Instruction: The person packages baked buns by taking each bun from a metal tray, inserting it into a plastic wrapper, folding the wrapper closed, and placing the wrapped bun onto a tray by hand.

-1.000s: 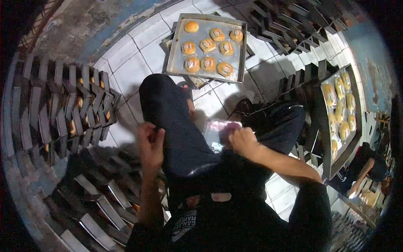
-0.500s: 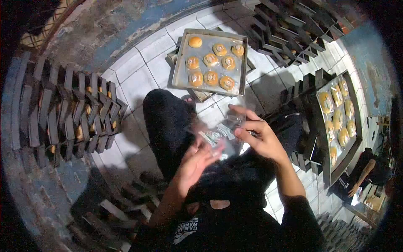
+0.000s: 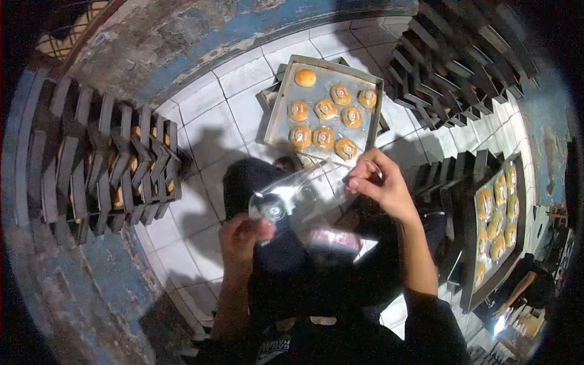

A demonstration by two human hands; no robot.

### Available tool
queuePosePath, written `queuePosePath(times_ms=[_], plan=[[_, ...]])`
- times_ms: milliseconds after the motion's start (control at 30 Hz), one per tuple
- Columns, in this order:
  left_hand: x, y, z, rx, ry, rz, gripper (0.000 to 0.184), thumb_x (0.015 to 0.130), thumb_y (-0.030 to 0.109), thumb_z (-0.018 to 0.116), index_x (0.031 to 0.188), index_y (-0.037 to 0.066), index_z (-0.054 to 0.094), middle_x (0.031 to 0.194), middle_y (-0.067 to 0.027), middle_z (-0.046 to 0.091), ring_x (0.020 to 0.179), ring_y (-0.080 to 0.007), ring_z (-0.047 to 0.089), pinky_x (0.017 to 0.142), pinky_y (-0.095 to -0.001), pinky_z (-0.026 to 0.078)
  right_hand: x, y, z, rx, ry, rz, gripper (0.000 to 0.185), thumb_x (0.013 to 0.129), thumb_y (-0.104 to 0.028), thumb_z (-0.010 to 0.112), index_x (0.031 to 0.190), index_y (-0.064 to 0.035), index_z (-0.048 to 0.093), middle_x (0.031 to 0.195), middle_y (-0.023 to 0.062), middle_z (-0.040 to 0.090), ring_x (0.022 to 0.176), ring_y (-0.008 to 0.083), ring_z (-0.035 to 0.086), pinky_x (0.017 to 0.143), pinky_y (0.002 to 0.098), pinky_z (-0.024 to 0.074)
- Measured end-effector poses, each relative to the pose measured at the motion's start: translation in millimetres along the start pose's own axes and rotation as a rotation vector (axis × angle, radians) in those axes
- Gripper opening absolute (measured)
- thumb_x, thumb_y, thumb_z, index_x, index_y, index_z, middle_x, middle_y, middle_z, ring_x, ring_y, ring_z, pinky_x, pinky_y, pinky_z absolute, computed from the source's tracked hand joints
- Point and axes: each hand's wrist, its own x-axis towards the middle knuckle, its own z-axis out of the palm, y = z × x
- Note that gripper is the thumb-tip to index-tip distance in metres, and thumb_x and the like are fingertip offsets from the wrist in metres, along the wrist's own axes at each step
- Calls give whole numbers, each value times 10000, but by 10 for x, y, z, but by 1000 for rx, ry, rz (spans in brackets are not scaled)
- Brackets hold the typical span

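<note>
A clear plastic bag [image 3: 295, 198] with a white round printed logo is stretched between my two hands above my lap. My left hand [image 3: 240, 234] pinches its printed end, and the fingertips are smeared by motion. At the other end, the thumb and fingers of my right hand [image 3: 380, 182] close on the transparent film. Below the bag lies a blurred pink-and-white packet [image 3: 336, 239], its kind unclear. Just beyond my right hand, a metal tray [image 3: 277, 121] holds several round buns in clear wrappers, and one unwrapped bun [image 3: 305, 78] sits in its far left corner.
Stacked dark trays [image 3: 91, 158] with buns stand at the left, and another stack [image 3: 450, 67] is at the far right. A tray of wrapped buns [image 3: 471, 289] tops a stack at my right. White floor tiles [image 3: 213, 131] surround me; another person's arm [image 3: 517, 292] shows at the lower right.
My hands have moved apart, drawing the plastic bag out between them. The pink-and-white packet has come into sight on my lap. The view has shifted, so the trays appear lower and further right.
</note>
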Motion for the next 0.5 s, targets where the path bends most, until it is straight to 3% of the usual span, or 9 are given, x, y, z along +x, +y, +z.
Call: queuePosePath(times_ms=[67, 133, 200, 267, 300, 367, 433, 467, 500], plan=[[153, -15, -77, 10, 35, -15, 170, 949, 147, 779, 986, -12, 732, 887, -118, 770, 736, -195, 745, 668, -331, 606, 550, 241, -185, 160, -175, 145, 248, 1009, -203, 726, 1144, -18, 633, 1000, 68, 717, 929, 131, 705, 792, 296, 565], [226, 102, -66, 238, 97, -134, 162, 949, 142, 736, 939, -19, 719, 842, -113, 761, 758, -197, 737, 692, -322, 594, 1266, 706, -306, 155, -121, 338, 361, 976, -304, 748, 1153, 0, 666, 1075, 130, 750, 952, 218, 737, 832, 365, 580], [277, 147, -5, 294, 145, -138, 180, 908, 160, 775, 856, -1, 714, 807, -87, 749, 713, -173, 700, 665, -317, 564, 1932, 1148, -369, -935, -121, -33, 494, 916, -413, 779, 1176, 0, 700, 1165, 215, 740, 1030, 351, 734, 914, 441, 570], [323, 132, 36, 183, 254, -193, 196, 907, 170, 838, 892, -9, 758, 785, -70, 745, 687, -143, 679, 640, -321, 561, 2759, 2081, -572, -815, -76, -158, 578, 889, -478, 774, 1199, 6, 715, 1183, 273, 717, 1113, 432, 697, 999, 470, 539], [354, 111, -48, 376, 189, -198, 195, 903, 166, 838, 871, -8, 755, 785, -74, 746, 684, -141, 676, 634, -320, 557, 3205, 2325, -646, -812, -78, -161, 578, 889, -478, 774, 1199, 6, 715, 1183, 273, 717, 1113, 432, 697, 999, 470, 539], [250, -130, -245, 582, 128, -211, 196, 899, 162, 838, 850, -7, 752, 786, -78, 748, 680, -139, 672, 627, -319, 554, 4018, 2708, -723, -726, -30, 72, 736, 905, -592, 728, 1298, 28, 671, 1244, 262, 696, 1125, 373, 695, 980, 446, 551], [-66, -484, -410, 664, 149, -173, 299, 979, 279, 749, 1025, 47, 567, 915, -118, 666, 891, -196, 632, 864, -449, 493, 4500, 2640, -711, -842, 81, 76, 694, 947, -577, 671, 1262, 41, 670, 1259, 317, 679, 1192, 456, 659, 1039, 500, 515], [-172, -622, -480, 707, 160, -157, 363, 1018, 338, 705, 1113, 74, 474, 979, -138, 625, 996, -224, 611, 982, -514, 462, 5042, 3328, -899, -847, 239, -1, 717, 953, -616, 646, 1241, 40, 678, 1243, 337, 672, 1207, 488, 636, 1033, 516, 513], [-144, -649, -464, 706, 165, -173, 347, 1009, 325, 714, 1091, 69, 493, 965, -135, 633, 973, -218, 617, 957, -501, 470, 5283, 3426, -983, -847, 242, 14, 732, 947, -633, 646, 1272, 22, 668, 1261, 338, 660, 1212, 496, 619, 1036, 529, 502]])
